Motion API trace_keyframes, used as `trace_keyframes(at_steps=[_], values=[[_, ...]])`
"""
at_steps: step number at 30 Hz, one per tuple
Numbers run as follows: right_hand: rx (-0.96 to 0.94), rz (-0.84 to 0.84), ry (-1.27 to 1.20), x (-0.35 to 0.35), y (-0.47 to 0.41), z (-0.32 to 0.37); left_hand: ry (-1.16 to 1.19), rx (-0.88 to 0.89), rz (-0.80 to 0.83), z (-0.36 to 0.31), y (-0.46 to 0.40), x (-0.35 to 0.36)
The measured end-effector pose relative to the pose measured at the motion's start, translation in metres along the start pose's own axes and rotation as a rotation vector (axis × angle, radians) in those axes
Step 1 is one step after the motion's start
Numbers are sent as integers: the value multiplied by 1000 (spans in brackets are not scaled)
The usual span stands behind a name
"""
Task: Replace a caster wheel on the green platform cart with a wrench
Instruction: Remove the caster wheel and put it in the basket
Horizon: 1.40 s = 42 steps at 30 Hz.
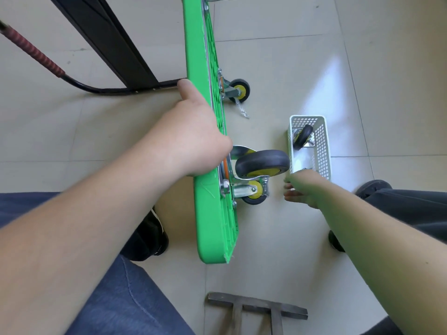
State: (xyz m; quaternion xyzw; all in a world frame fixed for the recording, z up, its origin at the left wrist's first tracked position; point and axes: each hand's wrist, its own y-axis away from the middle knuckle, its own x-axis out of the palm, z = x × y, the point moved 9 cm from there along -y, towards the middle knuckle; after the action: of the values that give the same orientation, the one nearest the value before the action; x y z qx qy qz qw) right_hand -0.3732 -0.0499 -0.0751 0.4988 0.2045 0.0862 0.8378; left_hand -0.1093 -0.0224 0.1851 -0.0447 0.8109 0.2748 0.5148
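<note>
Green cart point(212, 213) stands tipped on edge on the floor; your left hand point(193, 139) grips its rim so the near caster point(262, 164) faces you. Your right hand point(302, 187) hangs slack by the basket point(321, 141) holding the spare caster point(302, 136).

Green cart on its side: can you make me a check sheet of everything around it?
Surface: pale tiled floor, glare patch near the basket.
Job's things: green platform cart tipped on its edge; near caster wheel bolted on; far caster wheel also mounted; spare caster in the white basket. Wrench: nothing seen.
Clutter: clear plastic scrap on the floor.
Hands: left hand grips the cart's edge; right hand reaches low beside the basket, fingers hidden.
Cables: nothing seen.
Surroundings: black cart handle, grey metal frame, the person's knees and dark shoes.
</note>
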Motion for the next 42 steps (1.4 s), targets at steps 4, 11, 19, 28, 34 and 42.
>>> trace_keyframes(at_steps=[4,11,19,28,34,42], values=[[-128,19,-12,0,35,42,48,2,-2,-2,2,-2],[-379,-122,0,-48,127,116,91,3,3,-1,1,-2],[-572,66,121,-11,230,114,80,16,22,-6,4,-2],[-516,179,159,59,236,71,77,14,15,-3,0,-1],[-504,152,131,73,230,74,83,10,1,-2,-2,-1],[-523,222,55,73,228,74,58,17,12,-4,0,-1]])
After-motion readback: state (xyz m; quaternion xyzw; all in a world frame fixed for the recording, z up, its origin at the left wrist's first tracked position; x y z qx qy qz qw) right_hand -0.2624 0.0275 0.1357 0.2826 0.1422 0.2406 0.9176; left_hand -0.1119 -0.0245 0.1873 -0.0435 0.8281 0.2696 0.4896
